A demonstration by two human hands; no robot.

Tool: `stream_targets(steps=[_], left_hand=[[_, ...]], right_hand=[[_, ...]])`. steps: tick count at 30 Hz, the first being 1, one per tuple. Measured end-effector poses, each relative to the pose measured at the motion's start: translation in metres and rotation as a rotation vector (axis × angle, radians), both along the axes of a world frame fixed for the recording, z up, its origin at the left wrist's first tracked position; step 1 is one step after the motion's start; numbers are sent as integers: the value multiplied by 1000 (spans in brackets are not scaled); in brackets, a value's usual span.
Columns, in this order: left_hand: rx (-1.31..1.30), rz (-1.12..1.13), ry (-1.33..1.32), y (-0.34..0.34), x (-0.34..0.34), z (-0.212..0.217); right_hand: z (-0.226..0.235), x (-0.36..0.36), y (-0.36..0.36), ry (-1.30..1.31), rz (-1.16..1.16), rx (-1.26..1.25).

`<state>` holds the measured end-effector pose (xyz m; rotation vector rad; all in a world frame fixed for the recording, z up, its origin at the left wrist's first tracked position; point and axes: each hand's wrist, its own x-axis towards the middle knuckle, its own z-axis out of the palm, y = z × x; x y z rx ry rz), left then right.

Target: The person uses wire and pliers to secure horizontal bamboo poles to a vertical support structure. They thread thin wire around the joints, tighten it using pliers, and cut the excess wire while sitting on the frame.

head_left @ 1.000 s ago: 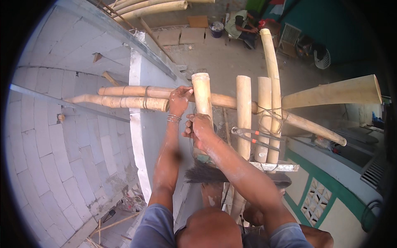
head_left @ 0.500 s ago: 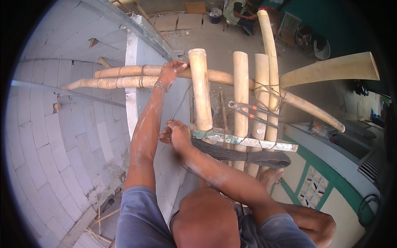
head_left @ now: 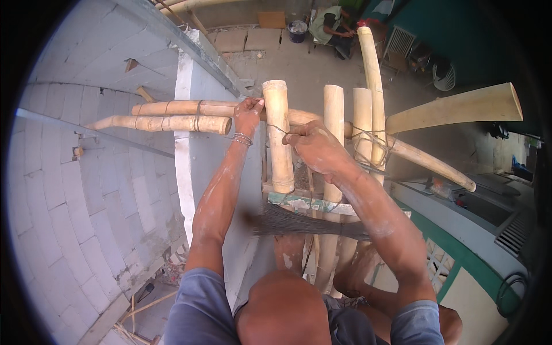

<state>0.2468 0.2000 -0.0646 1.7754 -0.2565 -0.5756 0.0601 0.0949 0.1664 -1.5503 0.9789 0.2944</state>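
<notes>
Both sets of fingers were clamped on thin tie wire [head_left: 276, 129]: the left hand [head_left: 248, 115] pinched it beside the upright bamboo pole [head_left: 278, 135], the right hand [head_left: 313, 146] fisted it just right of that pole. Pulled unevenly, the wire could probably slip or snap, loosening the horizontal bamboo [head_left: 184, 108] high above the courtyard [head_left: 299, 63].

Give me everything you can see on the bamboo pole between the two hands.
The bamboo pole is pale yellow, thick and smooth, with a cut flat top end and faint node rings. It runs lengthwise away from the person, crossing over a horizontal bamboo pole. The left hand grips near its top; the right hand rests beside it, pulling a thin wire across it.
</notes>
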Motion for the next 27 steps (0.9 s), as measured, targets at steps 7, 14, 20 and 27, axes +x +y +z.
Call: stream_targets(steps=[7, 14, 20, 27], left_hand=[[-65, 168, -24, -2, -20, 6], [-36, 169, -173, -11, -36, 13], [-71, 252, -186, 3, -18, 13], [-131, 180, -233, -6, -41, 69]], right_hand=[[-8, 45, -58, -27, 468, -611], [-50, 82, -132, 137, 527, -732], [-33, 66, -76, -56, 795, -431], [-65, 40, -32, -140, 735, -427]])
